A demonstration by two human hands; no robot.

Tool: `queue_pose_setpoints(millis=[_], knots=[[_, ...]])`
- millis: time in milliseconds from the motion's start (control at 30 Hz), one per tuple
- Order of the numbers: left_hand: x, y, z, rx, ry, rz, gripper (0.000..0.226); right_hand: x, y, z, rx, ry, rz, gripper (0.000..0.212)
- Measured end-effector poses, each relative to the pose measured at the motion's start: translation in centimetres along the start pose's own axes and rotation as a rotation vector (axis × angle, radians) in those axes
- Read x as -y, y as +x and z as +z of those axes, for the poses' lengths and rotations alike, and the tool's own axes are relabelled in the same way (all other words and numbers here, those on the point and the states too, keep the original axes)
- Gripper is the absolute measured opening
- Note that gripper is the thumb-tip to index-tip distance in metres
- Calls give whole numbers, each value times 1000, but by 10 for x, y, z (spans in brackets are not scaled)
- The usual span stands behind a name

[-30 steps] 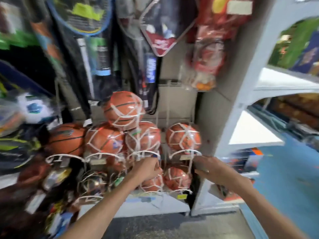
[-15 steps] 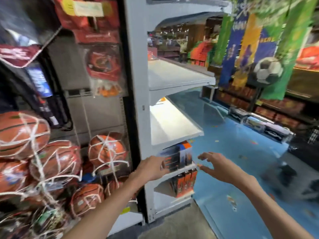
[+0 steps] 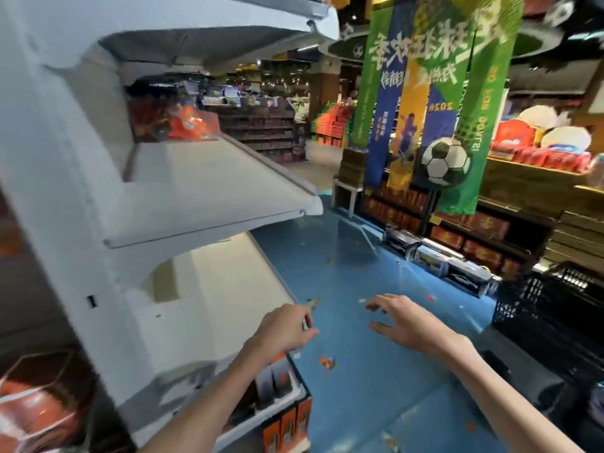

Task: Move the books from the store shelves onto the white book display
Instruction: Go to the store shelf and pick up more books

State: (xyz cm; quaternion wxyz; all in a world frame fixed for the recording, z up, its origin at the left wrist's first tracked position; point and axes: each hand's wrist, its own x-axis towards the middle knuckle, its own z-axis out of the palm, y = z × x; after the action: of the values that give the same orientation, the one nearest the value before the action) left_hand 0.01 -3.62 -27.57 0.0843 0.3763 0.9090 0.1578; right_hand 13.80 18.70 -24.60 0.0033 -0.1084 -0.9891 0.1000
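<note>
A white shelving unit (image 3: 209,204) fills the left half of the head view, its two upper boards bare. On its lower boards stand several orange and dark boxed items or books (image 3: 284,416). My left hand (image 3: 284,328) hovers at the front edge of the middle board, fingers loosely curled and holding nothing. My right hand (image 3: 408,322) is out over the blue floor with spread, bent fingers, also holding nothing. Both hands are apart from the boxed items below.
Netted basketballs (image 3: 36,403) hang at the lower left. A blue floor aisle (image 3: 376,371) runs ahead. Green and blue football banners (image 3: 425,103) and shelves of red boxes (image 3: 474,230) line the right side, with a black crate (image 3: 555,308) near my right arm.
The view has swung right, from the basketball rack to the white shelving and the aisle. Both hands stayed out in front, holding nothing, and now sit higher, by the middle board.
</note>
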Motion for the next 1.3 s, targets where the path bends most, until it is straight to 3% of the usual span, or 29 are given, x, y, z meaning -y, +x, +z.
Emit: queue_pose_setpoints(millis=[300, 500, 667, 967, 1300], knots=[[-56, 185, -4, -39, -29, -3, 19, -143, 117, -45, -38, 31, 19, 38], [-74, 300, 18, -44, 2, -115, 22, -238, 228, -38, 4, 49, -95, 42], [-77, 366, 11, -63, 1, -290, 24, -278, 329, -47, 59, 66, -237, 40], [-23, 436, -11, -158, -38, -598, 22, -264, 500, -36, 169, 116, -519, 40], [123, 505, -21, -269, -187, -902, 18, -161, 700, 23, 331, 98, -772, 39]])
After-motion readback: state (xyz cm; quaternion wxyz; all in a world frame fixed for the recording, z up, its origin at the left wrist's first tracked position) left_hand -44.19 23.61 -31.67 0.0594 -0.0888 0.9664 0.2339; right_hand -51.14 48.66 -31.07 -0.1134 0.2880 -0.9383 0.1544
